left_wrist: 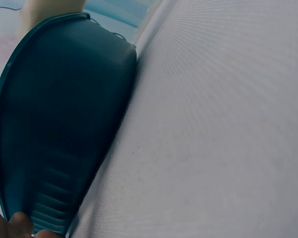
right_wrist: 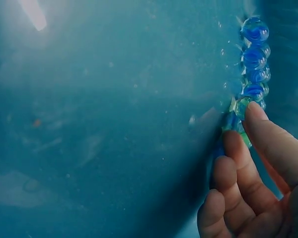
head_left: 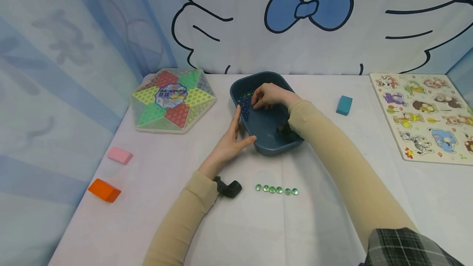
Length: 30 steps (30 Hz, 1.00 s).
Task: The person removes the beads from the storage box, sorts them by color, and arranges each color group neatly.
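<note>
A dark teal plastic bin [head_left: 267, 136] stands on the table, with blue glass marbles [right_wrist: 255, 58] lined along its left side. Reaching inside, my right hand [head_left: 271, 95] has its thumb and index finger around a greenish glass marble [right_wrist: 242, 106] at the end of the line; fingertips partly hide it. Outside the bin, my left hand [head_left: 228, 145] rests against the left wall, its index finger straight along the side and thumb stretched toward the near corner. The left wrist view shows the bin's outer wall [left_wrist: 64, 109] and some fingertips low at its edge.
Several green glass gems [head_left: 279, 190] form a row in front of the bin. A patterned hexagonal box [head_left: 173, 102] lies left, above pink [head_left: 120, 155] and orange [head_left: 104, 190] blocks. On the right are a teal block [head_left: 344, 105] and an animal puzzle board [head_left: 425, 118].
</note>
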### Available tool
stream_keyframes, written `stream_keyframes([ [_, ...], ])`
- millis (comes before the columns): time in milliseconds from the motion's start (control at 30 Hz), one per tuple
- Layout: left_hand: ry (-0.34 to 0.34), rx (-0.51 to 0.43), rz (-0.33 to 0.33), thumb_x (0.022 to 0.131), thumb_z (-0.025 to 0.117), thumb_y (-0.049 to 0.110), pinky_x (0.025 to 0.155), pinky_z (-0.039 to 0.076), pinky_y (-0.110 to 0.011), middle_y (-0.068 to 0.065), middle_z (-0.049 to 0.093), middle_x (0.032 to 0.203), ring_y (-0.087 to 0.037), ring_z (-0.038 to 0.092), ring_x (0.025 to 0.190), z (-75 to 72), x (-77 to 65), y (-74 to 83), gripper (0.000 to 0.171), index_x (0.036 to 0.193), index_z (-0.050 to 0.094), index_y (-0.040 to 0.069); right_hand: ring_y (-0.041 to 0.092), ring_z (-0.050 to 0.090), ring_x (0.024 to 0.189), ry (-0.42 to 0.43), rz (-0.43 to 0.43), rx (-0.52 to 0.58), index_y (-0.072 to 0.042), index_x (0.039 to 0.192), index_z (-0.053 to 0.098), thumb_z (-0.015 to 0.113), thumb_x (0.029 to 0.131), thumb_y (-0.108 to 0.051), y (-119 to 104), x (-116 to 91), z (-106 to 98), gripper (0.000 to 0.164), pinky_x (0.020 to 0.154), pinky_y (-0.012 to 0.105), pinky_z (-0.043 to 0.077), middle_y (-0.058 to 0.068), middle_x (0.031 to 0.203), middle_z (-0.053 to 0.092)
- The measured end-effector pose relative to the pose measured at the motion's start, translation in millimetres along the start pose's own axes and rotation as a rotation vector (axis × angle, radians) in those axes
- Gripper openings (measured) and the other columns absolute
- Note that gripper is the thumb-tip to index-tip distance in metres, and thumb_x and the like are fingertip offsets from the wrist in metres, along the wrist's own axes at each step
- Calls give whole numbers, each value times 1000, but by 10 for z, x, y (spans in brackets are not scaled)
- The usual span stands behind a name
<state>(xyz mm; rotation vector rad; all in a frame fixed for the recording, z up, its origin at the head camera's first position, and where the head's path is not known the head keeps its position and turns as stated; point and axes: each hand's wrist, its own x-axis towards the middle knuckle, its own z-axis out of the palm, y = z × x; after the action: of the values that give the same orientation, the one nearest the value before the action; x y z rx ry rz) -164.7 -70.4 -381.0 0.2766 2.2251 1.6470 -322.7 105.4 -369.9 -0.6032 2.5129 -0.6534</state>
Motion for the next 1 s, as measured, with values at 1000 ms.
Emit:
stream_keyframes([
  [1000, 12, -8, -15, 89, 63, 23, 116, 12, -36, 2, -7, 156, -18, 1, 143, 24, -12, 19, 93, 146, -9, 38, 30, 57, 74, 17, -190, 235, -6, 105, 63, 63, 89, -21, -226, -456, -420, 22, 66, 35, 51, 15, 92, 63],
])
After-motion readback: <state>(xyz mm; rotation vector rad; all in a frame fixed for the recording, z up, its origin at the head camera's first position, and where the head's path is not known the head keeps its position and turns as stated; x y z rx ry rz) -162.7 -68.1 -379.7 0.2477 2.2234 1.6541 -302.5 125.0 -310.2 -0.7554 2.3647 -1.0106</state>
